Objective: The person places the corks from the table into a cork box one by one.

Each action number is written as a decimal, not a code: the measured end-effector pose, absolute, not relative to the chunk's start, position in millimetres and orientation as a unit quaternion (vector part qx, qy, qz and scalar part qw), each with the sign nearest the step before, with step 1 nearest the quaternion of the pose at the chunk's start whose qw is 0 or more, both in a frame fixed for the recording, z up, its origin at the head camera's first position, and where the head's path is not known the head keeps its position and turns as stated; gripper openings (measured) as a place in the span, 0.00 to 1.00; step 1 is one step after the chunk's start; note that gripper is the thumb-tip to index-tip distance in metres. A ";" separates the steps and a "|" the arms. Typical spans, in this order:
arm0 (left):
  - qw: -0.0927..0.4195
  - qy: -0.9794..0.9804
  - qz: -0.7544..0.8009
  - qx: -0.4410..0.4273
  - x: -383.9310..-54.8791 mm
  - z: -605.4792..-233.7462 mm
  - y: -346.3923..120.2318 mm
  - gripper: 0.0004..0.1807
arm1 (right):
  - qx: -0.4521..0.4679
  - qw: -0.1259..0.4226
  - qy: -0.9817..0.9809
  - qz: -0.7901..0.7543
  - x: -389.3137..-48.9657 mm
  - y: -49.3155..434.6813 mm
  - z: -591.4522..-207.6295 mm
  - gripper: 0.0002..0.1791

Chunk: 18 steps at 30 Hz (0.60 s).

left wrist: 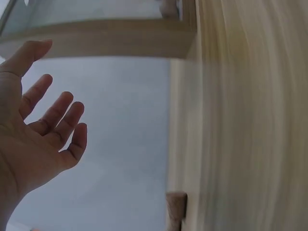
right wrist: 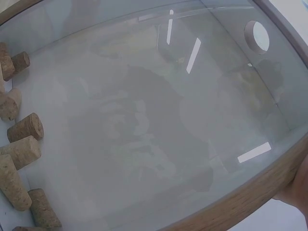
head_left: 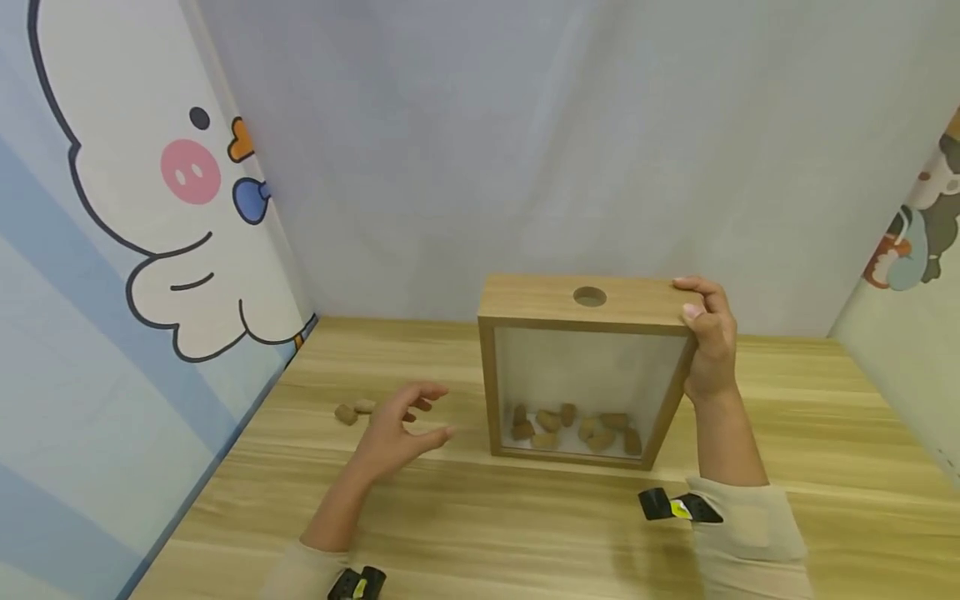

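Observation:
A wooden box [head_left: 491,375] with a clear front pane stands upright on the table. Its top has a round hole [head_left: 590,297]. Behind the pane, several corks [right wrist: 25,127] lie along the box's bottom. My right hand [head_left: 711,342] grips the box's upper right corner, thumb near the front edge and fingers over the top. To the left of the box my left hand [head_left: 396,429] hovers with fingers spread and loosely bent, holding nothing. Just beyond it on the table lie loose corks [head_left: 346,414], partly hidden by the hand; the left wrist view shows a cork [left wrist: 176,204] too.
The wood-grain table [head_left: 480,533] reaches back to a pale grey curtain [head_left: 420,167]. A cartoon-printed panel [head_left: 127,192] stands along the left side, and another printed panel [head_left: 900,333] along the right. Both sleeves carry black wrist straps [head_left: 705,508].

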<state>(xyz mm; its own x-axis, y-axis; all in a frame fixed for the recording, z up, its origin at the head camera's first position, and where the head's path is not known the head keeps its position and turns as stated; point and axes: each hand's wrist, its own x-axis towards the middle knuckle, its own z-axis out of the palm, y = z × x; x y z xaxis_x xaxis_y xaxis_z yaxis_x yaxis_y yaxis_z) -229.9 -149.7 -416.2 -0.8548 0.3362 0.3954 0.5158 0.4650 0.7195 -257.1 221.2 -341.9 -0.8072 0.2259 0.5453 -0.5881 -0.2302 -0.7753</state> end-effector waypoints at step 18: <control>0.000 -0.880 -0.465 -0.102 -273.1 -462.3 -228.8 0.33 | 0.160 0.265 -0.563 0.766 -257.4 221.3 -342.8 0.17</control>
